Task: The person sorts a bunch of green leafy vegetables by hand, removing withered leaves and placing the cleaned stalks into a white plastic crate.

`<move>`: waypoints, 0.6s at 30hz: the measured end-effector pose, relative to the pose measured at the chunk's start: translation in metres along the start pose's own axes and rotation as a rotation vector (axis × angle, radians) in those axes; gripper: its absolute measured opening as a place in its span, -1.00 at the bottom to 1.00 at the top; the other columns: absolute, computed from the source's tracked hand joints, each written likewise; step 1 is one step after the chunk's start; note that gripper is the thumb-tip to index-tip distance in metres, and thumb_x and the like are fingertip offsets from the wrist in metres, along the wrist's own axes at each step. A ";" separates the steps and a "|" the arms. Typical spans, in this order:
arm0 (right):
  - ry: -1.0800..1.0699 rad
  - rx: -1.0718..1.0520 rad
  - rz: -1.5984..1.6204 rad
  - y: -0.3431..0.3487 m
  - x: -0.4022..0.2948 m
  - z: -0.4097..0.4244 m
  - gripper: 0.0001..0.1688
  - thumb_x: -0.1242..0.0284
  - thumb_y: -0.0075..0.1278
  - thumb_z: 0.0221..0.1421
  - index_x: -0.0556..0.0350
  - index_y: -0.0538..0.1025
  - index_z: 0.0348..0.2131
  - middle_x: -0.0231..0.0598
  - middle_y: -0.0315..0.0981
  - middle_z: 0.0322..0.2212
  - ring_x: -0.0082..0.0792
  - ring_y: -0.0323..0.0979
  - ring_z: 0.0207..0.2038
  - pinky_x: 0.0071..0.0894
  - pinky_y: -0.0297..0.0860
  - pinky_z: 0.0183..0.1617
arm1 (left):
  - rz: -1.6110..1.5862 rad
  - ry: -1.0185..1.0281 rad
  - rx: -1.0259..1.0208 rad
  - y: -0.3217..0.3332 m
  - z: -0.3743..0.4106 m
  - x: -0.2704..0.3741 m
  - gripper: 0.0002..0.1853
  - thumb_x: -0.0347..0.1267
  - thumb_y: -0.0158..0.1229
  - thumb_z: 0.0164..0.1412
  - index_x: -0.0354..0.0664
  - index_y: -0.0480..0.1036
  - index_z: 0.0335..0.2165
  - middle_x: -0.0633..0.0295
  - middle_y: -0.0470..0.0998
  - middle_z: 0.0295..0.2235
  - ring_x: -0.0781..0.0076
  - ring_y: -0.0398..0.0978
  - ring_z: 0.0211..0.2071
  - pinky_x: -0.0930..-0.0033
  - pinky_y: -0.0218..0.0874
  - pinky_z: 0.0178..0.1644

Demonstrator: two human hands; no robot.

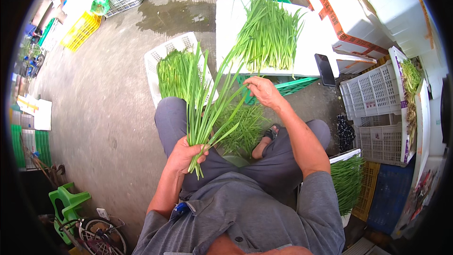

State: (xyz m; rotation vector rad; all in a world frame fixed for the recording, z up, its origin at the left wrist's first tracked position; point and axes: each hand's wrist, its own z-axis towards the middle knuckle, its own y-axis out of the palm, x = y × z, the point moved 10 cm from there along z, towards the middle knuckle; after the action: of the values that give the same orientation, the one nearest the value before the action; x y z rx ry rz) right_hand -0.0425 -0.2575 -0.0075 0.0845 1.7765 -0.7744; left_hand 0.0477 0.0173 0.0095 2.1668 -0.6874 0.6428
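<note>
My left hand (187,155) grips a small bunch of garlic chives (202,120) near the pale stem ends, above my lap. The long leaves fan up and away from me. My right hand (264,91) pinches the tip of one leaf at the bunch's right side. Beyond it, a large pile of garlic chives (270,35) lies on a white foam board (226,17). More chives (173,74) fill part of a white plastic basket (151,65) beside my left knee. Between my feet is a heap of loose green leaves (244,129).
A green crate (295,86) supports the foam board, with a smartphone (325,70) at its right edge. To my right stand a foam box of greens (347,180) and stacked grey crates (371,92). Foam boxes (348,14) rise behind; a green plastic chair (69,202) is at left.
</note>
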 end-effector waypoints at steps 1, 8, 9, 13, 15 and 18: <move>-0.008 0.015 0.009 -0.001 0.000 -0.001 -0.71 0.51 -0.14 0.16 0.20 0.47 -0.13 -0.14 0.49 -0.34 -0.35 0.47 -0.39 -0.39 0.42 -0.27 | -0.001 0.001 0.010 -0.002 -0.001 0.000 -0.78 -0.59 0.24 0.01 -0.36 0.44 -0.30 0.12 0.47 -0.62 0.45 0.33 -0.74 0.46 0.12 -0.65; -0.160 0.123 -0.123 -0.017 0.003 -0.011 -0.73 0.47 -0.13 0.14 0.22 0.48 -0.19 -0.16 0.46 -0.52 -0.38 0.43 -0.50 -0.35 0.37 -0.35 | -0.015 -0.015 0.019 -0.012 -0.008 -0.002 -0.81 -0.60 0.22 0.01 -0.40 0.43 -0.32 0.15 0.44 -0.64 0.48 0.28 -0.78 0.46 0.06 -0.68; -0.111 0.114 -0.088 -0.018 0.005 -0.011 -0.73 0.47 -0.13 0.14 0.22 0.48 -0.19 -0.17 0.46 -0.52 -0.38 0.43 -0.50 -0.36 0.37 -0.35 | 0.001 -0.013 0.027 -0.014 -0.010 -0.001 -0.81 -0.60 0.22 0.01 -0.40 0.43 -0.32 0.14 0.44 -0.64 0.47 0.28 -0.78 0.46 0.06 -0.68; 0.012 0.051 0.016 -0.016 0.005 -0.014 -0.71 0.48 -0.13 0.13 0.27 0.48 -0.18 -0.20 0.46 -0.52 -0.42 0.44 -0.50 -0.41 0.38 -0.36 | 0.037 -0.010 0.058 -0.028 -0.022 0.002 -0.80 -0.60 0.21 0.01 -0.39 0.43 -0.32 0.13 0.45 -0.64 0.47 0.28 -0.78 0.45 0.05 -0.68; -0.005 0.004 0.070 -0.008 0.006 -0.015 -0.70 0.48 -0.13 0.13 0.30 0.48 -0.18 -0.21 0.46 -0.52 -0.43 0.44 -0.50 -0.43 0.38 -0.36 | 0.042 -0.013 0.080 -0.036 -0.028 0.003 -0.80 -0.60 0.21 0.01 -0.38 0.43 -0.31 0.13 0.44 -0.64 0.46 0.27 -0.78 0.45 0.05 -0.68; -0.041 -0.067 0.049 0.001 0.000 -0.019 -0.70 0.50 -0.14 0.13 0.34 0.48 -0.18 -0.17 0.48 -0.49 -0.42 0.46 -0.49 -0.41 0.38 -0.35 | 0.057 -0.012 0.089 -0.048 -0.035 0.004 -0.81 -0.60 0.20 0.01 -0.37 0.42 -0.32 0.15 0.43 -0.64 0.47 0.27 -0.78 0.45 0.05 -0.67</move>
State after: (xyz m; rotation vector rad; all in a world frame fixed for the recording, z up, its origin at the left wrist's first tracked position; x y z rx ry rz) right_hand -0.0584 -0.2466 -0.0055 0.0675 1.7537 -0.6767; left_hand 0.0744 0.0705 0.0078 2.2405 -0.7418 0.7030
